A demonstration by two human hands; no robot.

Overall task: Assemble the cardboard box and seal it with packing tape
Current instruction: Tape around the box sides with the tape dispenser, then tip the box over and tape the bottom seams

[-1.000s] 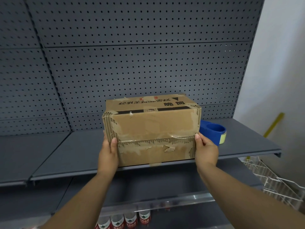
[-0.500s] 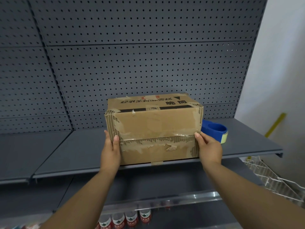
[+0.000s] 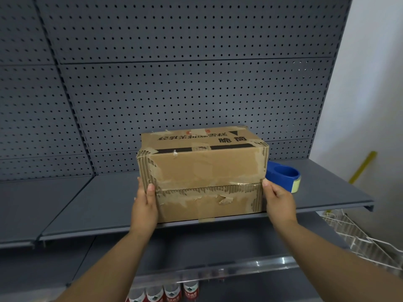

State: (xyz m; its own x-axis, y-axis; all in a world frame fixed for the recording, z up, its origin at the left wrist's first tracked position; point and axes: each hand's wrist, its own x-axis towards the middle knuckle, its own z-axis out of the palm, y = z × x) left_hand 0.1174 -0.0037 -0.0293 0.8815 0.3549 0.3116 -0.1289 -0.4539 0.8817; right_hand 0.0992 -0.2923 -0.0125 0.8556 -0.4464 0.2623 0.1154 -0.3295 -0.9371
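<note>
Two hands on the cardboard box (image 3: pixel 202 171), one at each end of its near face. The box sits on the grey shelf (image 3: pixel 87 205), at the front lip, with its flap end turned toward the person.

- Left hand (image 3: pixel 145 205): the thumb lies flat on the near face, just below the flap seam. The other fingers wrap round the left corner out of sight, so I cannot tell how they are spread.
- Right hand (image 3: pixel 280 203): one fingertip presses the right edge at seam height. The rest are hidden behind that corner.
- The seam runs level between the two hands. Torn paper and old tape scraps lie along it, and a short glint of tape shows near the right fingers.
- The packing tape roll (image 3: pixel 283 174), in a blue holder, stands just beyond the right fingers, behind the box corner.
- Bottles (image 3: pixel 170 293) stand on the shelf below the wrists, and a white wire basket (image 3: pixel 359 238) is low to the right.

Judgement: the step in hand is squaring the box and holding the flaps shut before taping. To do it well, squeeze evenly from both ends so the flap edges meet without a gap. Keep the box back from the shelf lip. Hold with the left hand when the right one frees itself to take the roll. The ragged surface may grip poorly, so new tape should be rubbed down firmly and run well past both corners.
</note>
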